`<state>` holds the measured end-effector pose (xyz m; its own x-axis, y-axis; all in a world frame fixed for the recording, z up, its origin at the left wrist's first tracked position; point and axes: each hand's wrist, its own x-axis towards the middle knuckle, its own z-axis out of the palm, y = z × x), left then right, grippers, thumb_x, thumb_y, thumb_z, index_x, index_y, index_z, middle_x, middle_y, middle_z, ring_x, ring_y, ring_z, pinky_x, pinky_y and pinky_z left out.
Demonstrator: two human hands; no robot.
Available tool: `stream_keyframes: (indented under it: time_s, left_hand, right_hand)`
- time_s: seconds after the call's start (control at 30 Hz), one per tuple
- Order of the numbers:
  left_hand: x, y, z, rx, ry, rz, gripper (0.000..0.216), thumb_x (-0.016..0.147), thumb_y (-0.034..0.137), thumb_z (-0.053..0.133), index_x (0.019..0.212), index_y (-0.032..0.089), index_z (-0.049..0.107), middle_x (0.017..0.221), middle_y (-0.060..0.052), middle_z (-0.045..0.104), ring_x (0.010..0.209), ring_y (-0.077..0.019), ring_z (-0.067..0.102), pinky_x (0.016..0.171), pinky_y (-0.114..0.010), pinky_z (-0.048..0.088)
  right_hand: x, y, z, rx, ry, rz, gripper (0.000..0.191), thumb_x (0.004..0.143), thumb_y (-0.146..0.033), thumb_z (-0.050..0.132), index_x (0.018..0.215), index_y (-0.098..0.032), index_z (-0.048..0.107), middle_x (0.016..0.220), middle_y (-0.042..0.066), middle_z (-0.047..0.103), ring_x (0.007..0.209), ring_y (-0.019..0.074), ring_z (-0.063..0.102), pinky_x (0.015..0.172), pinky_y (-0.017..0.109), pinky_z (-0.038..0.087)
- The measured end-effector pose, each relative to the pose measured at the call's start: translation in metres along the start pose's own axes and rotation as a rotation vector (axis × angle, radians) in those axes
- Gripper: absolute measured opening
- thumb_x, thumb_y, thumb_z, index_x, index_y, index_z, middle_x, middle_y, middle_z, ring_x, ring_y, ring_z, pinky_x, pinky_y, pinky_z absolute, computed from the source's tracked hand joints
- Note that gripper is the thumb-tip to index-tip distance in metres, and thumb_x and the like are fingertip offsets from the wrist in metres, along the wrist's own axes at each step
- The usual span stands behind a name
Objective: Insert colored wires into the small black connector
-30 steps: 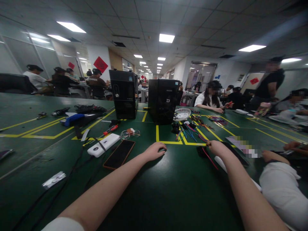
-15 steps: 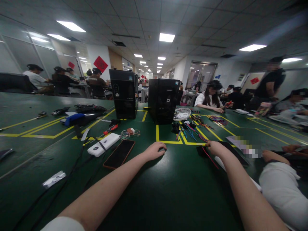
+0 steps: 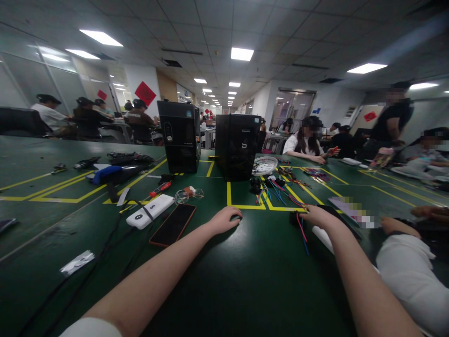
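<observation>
My left hand (image 3: 225, 220) rests on the green table, fingers loosely curled, with a gap between thumb and fingertips and nothing visible in it. Left of its wrist lies a dark phone with an orange-brown edge (image 3: 174, 225). My right hand (image 3: 318, 216) is closed in a pinch on a small black part with red and blue wires (image 3: 302, 229), whose loose ends hang toward me. The fingertips partly hide this part. Just beyond that hand lies a pile of coloured wires with black connectors (image 3: 275, 188). A white object (image 3: 322, 238) is partly under my right forearm.
Two black computer towers (image 3: 179, 138) (image 3: 238, 147) stand ahead, a white basket (image 3: 265, 165) beside the right one. To the left are a white power bank (image 3: 150, 212), glasses (image 3: 189, 195), a red screwdriver (image 3: 160, 189) and cables. A co-worker's sleeve (image 3: 409, 267) is close on the right.
The black part in my right hand has turned, and its red and blue wires now hang more steeply toward me. My left hand has stayed in place.
</observation>
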<state>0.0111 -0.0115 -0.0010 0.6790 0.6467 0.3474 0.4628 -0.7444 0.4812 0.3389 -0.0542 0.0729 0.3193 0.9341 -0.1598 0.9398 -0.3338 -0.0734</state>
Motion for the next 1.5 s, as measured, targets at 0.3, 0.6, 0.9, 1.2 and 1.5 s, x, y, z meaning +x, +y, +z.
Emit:
stream_keyframes:
  time_s: [0.3,0.6,0.9,1.2,1.5]
  left_hand:
    - [0.0,-0.001,0.001,0.008,0.001,0.004,0.022,0.081,0.026,0.052,0.099,0.019,0.062,0.109,-0.005,0.061,0.104,-0.0193,0.053,0.095,-0.033,0.038]
    - [0.0,-0.002,0.001,0.008,0.009,0.01,0.022,0.081,0.028,0.051,0.099,0.02,0.062,0.109,-0.005,0.061,0.103,-0.0192,0.053,0.095,-0.033,0.038]
    - [0.0,-0.002,0.002,0.002,0.005,0.01,0.022,0.081,0.028,0.051,0.099,0.02,0.062,0.109,-0.005,0.06,0.104,-0.0192,0.052,0.095,-0.033,0.038]
    - [0.0,-0.003,0.002,0.001,0.004,0.003,0.022,0.081,0.026,0.051,0.099,0.019,0.062,0.108,-0.005,0.061,0.104,-0.0192,0.052,0.095,-0.033,0.038]
    - [0.0,-0.002,0.001,-0.004,-0.005,-0.017,0.023,0.081,0.027,0.052,0.1,0.019,0.062,0.11,-0.006,0.06,0.106,-0.0195,0.052,0.095,-0.033,0.038]
  right_hand:
    - [-0.003,0.002,-0.005,0.031,-0.11,0.007,0.039,0.073,-0.007,0.048,0.11,-0.013,0.059,0.088,0.01,0.065,0.066,0.0145,0.06,0.054,0.02,0.043]
    - [-0.001,-0.003,0.002,0.23,-0.092,0.064,0.025,0.083,-0.013,0.041,0.103,-0.009,0.057,0.066,0.006,0.064,0.049,0.0108,0.059,0.049,0.018,0.045]
    - [0.003,-0.004,0.005,0.17,-0.089,0.054,0.022,0.081,-0.01,0.041,0.093,-0.011,0.059,0.067,0.007,0.064,0.047,0.0106,0.058,0.045,0.017,0.042]
    - [0.01,-0.005,0.008,-0.1,-0.018,-0.034,0.019,0.069,-0.006,0.046,0.077,-0.01,0.063,0.06,0.009,0.063,0.056,0.0158,0.06,0.052,0.022,0.039]
    - [0.008,-0.012,0.011,-0.228,0.025,-0.024,0.025,0.072,-0.008,0.045,0.082,-0.009,0.068,0.073,0.014,0.065,0.072,0.02,0.063,0.062,0.025,0.043]
